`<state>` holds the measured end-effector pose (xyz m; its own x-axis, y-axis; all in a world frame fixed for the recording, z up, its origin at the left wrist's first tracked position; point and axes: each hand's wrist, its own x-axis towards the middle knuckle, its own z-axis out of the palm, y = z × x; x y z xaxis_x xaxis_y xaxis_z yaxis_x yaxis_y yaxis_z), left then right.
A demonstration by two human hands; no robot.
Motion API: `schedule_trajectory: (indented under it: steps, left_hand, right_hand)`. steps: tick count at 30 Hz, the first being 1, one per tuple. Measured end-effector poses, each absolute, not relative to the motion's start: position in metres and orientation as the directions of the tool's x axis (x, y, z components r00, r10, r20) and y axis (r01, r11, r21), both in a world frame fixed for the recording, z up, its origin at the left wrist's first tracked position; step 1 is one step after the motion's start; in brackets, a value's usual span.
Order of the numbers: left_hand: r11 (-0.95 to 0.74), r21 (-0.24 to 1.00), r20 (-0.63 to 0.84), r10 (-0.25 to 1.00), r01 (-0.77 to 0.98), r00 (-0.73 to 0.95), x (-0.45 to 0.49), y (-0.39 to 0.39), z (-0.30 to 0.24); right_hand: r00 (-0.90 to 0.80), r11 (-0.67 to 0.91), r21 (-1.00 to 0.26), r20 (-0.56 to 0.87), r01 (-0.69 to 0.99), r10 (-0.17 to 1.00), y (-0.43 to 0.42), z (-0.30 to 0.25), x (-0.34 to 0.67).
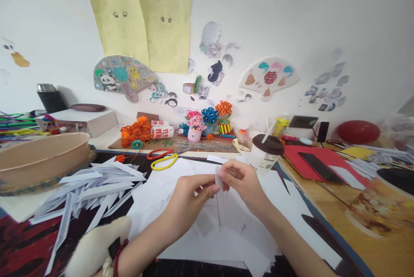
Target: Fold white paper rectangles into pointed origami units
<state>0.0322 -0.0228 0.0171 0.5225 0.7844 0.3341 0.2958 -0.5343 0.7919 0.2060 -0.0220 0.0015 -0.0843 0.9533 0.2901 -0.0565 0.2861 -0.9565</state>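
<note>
My left hand (190, 195) and my right hand (242, 182) meet over the middle of the table and both pinch a small folded piece of white paper (219, 178). The fingers of both hands are closed on it. Beneath them lie loose white paper sheets (226, 229). To the left sits a pile of folded white paper strips (93, 184).
A tan round basket (39, 156) stands at the left. Red and yellow scissors (163, 158) lie behind the sheets. A lidded drink cup (267, 152) stands just right of my hands. A black phone (320, 167) rests on red paper. Pipe-cleaner flowers (210, 124) line the wall.
</note>
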Motion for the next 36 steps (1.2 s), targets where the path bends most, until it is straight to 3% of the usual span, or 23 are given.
schedule_trajectory:
  steps: [7,11,14,19,24,29,36]
  left_hand:
    - [-0.605,0.681,0.451,0.791,0.413,0.414,0.033,-0.026,0.012]
    - [-0.541,0.649,0.441,0.840,0.534,0.316,0.032,-0.023,0.010]
    - [-0.570,0.560,0.511,0.809,0.601,0.290,0.030,-0.020,0.007]
    - [-0.649,0.431,0.594,0.727,0.626,0.345,0.030,-0.023,0.005]
    - [-0.577,0.639,0.482,0.816,0.509,0.319,0.031,-0.020,0.010]
    - [-0.392,0.848,0.297,0.909,0.358,0.292,0.027,-0.011,0.014]
    - [-0.150,0.979,0.105,0.950,0.137,0.294,0.029,-0.013,0.016]
  right_hand:
    - [-0.100,0.290,-0.957,0.289,-0.005,0.952,-0.022,0.001,0.206]
    - [-0.017,0.342,-0.902,0.351,0.263,0.936,-0.024,-0.001,0.202]
    - [0.053,0.339,-0.833,0.400,0.436,0.915,-0.025,-0.002,0.199]
    - [-0.072,0.333,-0.882,0.328,0.333,0.942,-0.024,-0.004,0.197]
    - [-0.220,0.251,-0.966,0.230,0.070,0.948,-0.024,0.000,0.200]
    - [-0.269,0.254,-0.963,0.224,0.085,0.937,-0.026,0.007,0.203]
    - [-0.209,0.174,-0.984,0.177,-0.034,0.962,-0.025,0.004,0.204]
